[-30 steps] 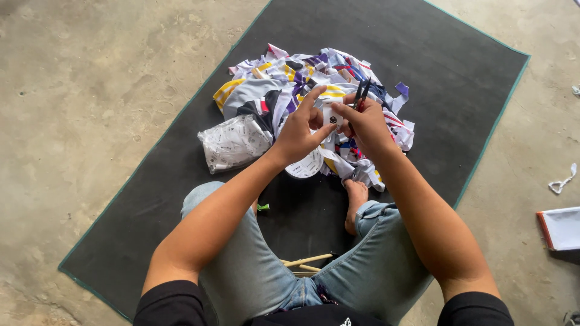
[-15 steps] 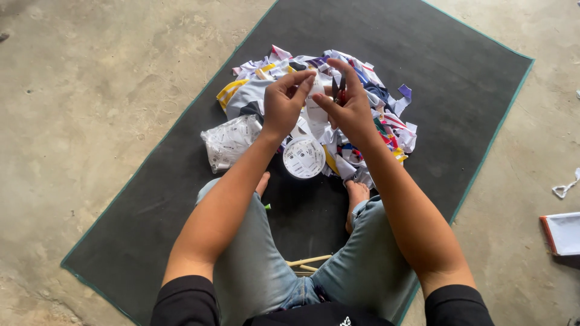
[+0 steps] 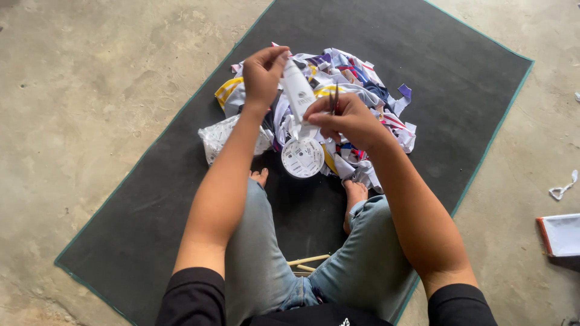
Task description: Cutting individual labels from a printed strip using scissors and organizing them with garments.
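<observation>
Head view, looking down at a seated person in light blue jeans [image 3: 266, 265], legs apart on a dark mat with a green edge [image 3: 459, 78] that lies on a concrete floor [image 3: 90, 90]. Centre of frame: the left hand [image 3: 263, 72], fingers closed, pinches the upper end of a white printed fabric strip [image 3: 299, 90]; the strip hangs down to a round white printed piece [image 3: 302, 157] at its lower end. The right hand [image 3: 344, 118], also closed, grips the strip lower down and holds a thin dark tool [image 3: 334, 99] upright between its fingers; what kind of tool cannot be told. Just behind the hands, upper centre, a heap of mixed fabric scraps [image 3: 368, 90] in white, yellow, purple and red rests on the mat. A crumpled clear plastic bag [image 3: 220, 136] lies at the heap's left edge. Bare toes show either side of the round piece. Lower centre, between the legs: pale wooden sticks [image 3: 308, 262]. Right edge: a white flat object with a red border [image 3: 559, 234] and a white scrap [image 3: 563, 187] on the floor
</observation>
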